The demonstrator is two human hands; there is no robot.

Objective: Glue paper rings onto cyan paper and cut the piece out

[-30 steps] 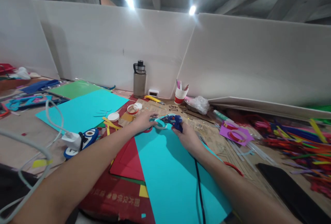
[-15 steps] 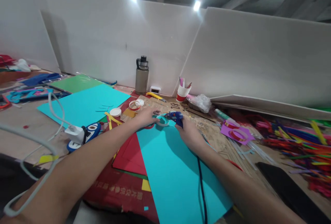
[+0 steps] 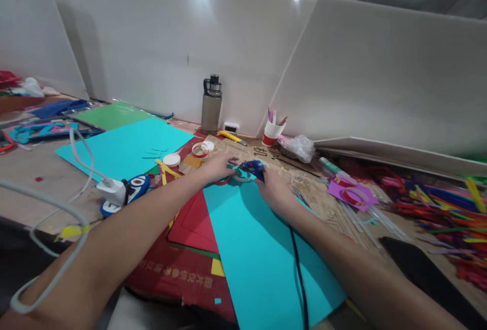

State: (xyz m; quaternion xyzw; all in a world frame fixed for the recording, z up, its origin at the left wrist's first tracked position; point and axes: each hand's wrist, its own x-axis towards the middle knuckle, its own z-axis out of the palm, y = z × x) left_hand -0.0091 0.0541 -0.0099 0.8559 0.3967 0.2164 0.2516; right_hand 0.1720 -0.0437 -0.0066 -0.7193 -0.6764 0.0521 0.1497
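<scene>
My right hand [image 3: 274, 188] is closed round a blue glue gun [image 3: 255, 168], its nozzle pointing left and its black cord [image 3: 299, 274] running down over a turquoise sheet [image 3: 253, 238]. My left hand [image 3: 221, 166] is at the sheet's far end, fingers pinched near the nozzle on a small turquoise piece too small to make out well. A pale ring [image 3: 242, 175] lies between the hands, partly hidden by the glue gun. Red card [image 3: 195, 223] lies left of the sheet.
A bottle [image 3: 211, 106], a yellow cutter [image 3: 231, 137] and a cup of pens [image 3: 272, 132] stand or lie at the back. A power strip [image 3: 133, 193] with a white cable is at left. Coloured strips [image 3: 452, 218] and a black object [image 3: 422, 269] lie at right.
The view has shifted slightly. The glue gun has tilted a little and sits nearer my left hand's fingers; both hands keep their hold.
</scene>
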